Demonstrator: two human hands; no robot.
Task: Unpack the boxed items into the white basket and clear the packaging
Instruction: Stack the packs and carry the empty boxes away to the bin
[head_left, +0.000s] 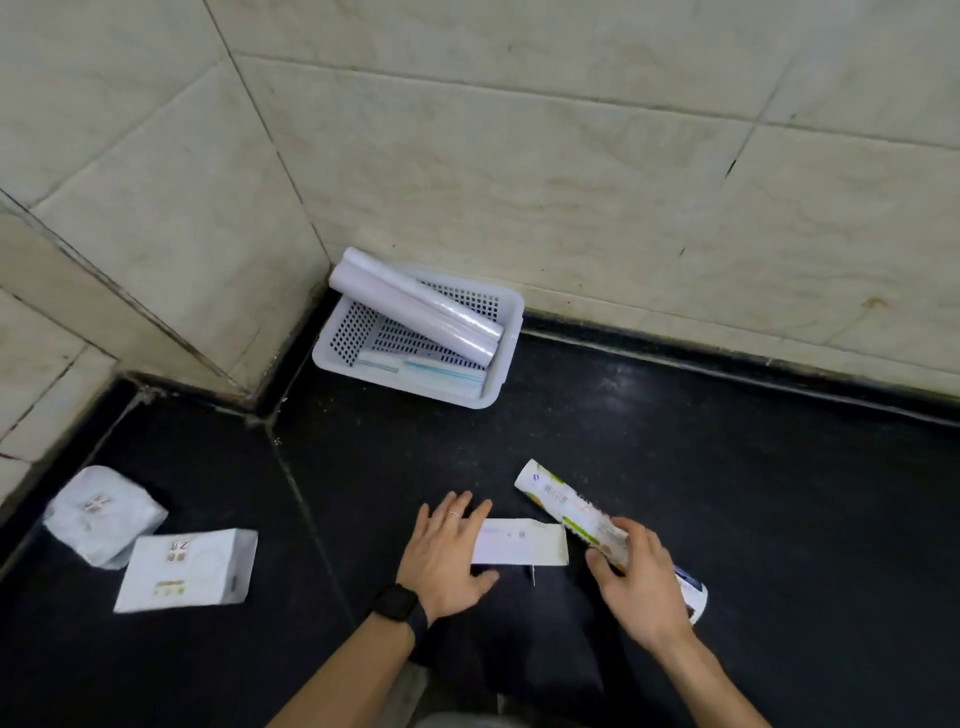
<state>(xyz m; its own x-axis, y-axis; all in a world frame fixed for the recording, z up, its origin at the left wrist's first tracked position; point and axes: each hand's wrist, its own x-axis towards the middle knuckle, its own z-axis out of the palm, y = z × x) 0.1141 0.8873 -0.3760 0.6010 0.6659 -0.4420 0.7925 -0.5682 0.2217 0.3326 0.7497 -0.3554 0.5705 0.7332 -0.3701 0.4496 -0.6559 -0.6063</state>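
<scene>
Nearest me, the left hand (447, 551) lies spread flat on a flat white carton (524, 540), while the right hand (641, 582) has its grip curled round the near end of a printed tube (558, 499) slanting across the black surface. The tube looks light, soft and slick, so I'd hold it mid-body without squeezing. To the left sit a white box (187, 569) and a soft packet (101, 512); farthest, in the tiled corner, the white basket (511, 332) holds two rolls (415, 306)

Print on white box (187, 569) illegible
</scene>
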